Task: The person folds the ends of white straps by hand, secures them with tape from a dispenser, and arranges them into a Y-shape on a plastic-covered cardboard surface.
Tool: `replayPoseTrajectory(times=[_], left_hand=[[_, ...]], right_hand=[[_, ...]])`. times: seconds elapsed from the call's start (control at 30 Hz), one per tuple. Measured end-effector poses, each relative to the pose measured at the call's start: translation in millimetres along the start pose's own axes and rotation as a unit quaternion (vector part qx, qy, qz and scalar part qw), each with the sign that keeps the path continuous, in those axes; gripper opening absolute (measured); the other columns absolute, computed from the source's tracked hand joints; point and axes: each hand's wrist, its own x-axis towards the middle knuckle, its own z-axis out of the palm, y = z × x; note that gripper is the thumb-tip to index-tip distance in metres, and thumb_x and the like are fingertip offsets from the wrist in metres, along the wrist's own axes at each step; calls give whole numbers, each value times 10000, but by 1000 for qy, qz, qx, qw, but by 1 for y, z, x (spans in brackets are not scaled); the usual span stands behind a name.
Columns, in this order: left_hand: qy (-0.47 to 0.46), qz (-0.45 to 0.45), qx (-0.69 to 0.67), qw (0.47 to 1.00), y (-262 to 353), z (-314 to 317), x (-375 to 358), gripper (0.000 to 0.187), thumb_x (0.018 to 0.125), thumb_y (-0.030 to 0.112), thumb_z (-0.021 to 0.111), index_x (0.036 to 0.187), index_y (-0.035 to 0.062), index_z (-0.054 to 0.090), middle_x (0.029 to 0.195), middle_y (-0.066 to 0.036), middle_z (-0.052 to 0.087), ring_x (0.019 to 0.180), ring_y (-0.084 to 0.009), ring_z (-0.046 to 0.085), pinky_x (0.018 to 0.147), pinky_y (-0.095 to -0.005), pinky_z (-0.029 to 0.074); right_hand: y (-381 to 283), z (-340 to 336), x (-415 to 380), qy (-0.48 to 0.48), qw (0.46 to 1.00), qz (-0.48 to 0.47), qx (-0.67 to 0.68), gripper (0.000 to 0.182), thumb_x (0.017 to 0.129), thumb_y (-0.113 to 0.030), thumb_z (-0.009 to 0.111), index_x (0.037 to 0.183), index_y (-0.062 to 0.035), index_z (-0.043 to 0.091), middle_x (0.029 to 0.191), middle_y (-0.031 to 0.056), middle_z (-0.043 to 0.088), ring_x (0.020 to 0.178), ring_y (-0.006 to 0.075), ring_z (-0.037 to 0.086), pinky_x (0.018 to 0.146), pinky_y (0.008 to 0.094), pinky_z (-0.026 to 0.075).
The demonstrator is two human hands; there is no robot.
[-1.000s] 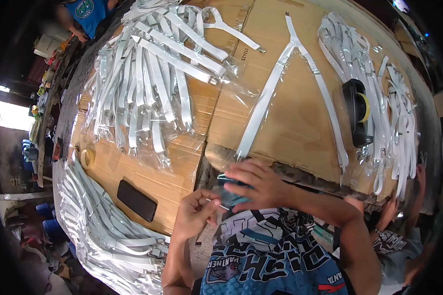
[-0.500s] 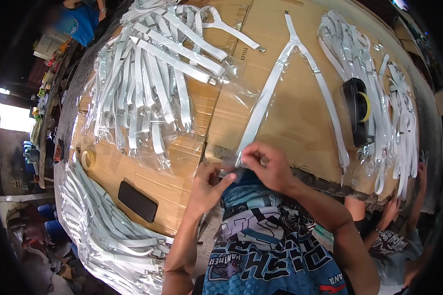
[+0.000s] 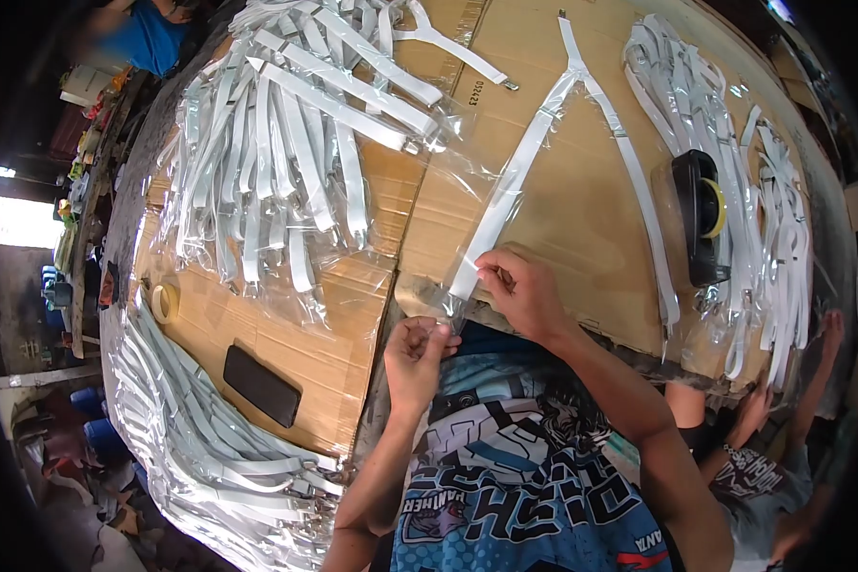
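A white Y-shaped strap (image 3: 512,188) lies on the cardboard, its left leg inside a clear plastic sleeve (image 3: 487,202) and its right leg outside the sleeve. My right hand (image 3: 521,289) pinches the edge of the sleeve beside the strap's lower left leg. Close to my body, my left hand (image 3: 418,351) has its fingers closed on the sleeve's bottom end, near the strap's clip. Exactly how much plastic each hand grips is hard to see.
White straps (image 3: 286,162) in plastic are heaped at upper left, more straps (image 3: 210,439) at lower left. A phone (image 3: 262,385) and tape roll (image 3: 165,303) lie nearby. A black tape dispenser (image 3: 701,217) rests by the right strap pile (image 3: 682,86). Another person's hand (image 3: 832,334) shows at right.
My right hand has moved slightly up along the strap, and my left hand has closed more and shifted a little down, leaving the hands farther apart. The strap's lower end shows more.
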Motion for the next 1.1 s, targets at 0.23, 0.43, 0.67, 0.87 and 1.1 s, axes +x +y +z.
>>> replayPoseTrajectory(times=[0.23,0.43,0.67,0.87,1.1], left_hand=[[17,17,5,1000,0,-1,1,339,958,63,620,1205,-59,423,803,-135,684,711,-154,685,607,-246,562],[28,-8,38,999,4,-4,-4,380,953,58,624,1237,-71,406,792,-124,684,690,-139,677,607,-238,554],[116,234,363,894,35,-3,-5,240,859,-21,684,1088,-44,616,957,-127,662,841,-195,640,683,-306,525],[-33,425,434,794,55,30,39,138,799,-16,688,936,-32,688,1022,-125,654,876,-306,600,749,-392,499],[-67,409,486,769,36,38,54,136,825,65,668,938,-10,681,1023,-111,646,958,-296,599,803,-408,473]], right_hand=[[4,-1,6,9,998,-37,-53,112,869,-93,685,953,-20,690,778,97,617,597,215,559,574,332,445],[7,1,7,-1,997,-47,-65,98,863,-86,677,934,-20,691,783,104,619,642,247,568,607,354,450],[10,2,7,-2,997,-52,-58,90,856,-72,675,928,-20,689,803,111,629,704,278,586,643,370,462],[8,2,7,-13,997,-47,-67,78,847,-89,653,904,-47,686,854,107,649,841,327,601,748,427,479],[11,4,7,-5,996,-49,-75,105,804,-44,662,906,-39,685,864,111,644,855,325,600,755,427,480]])
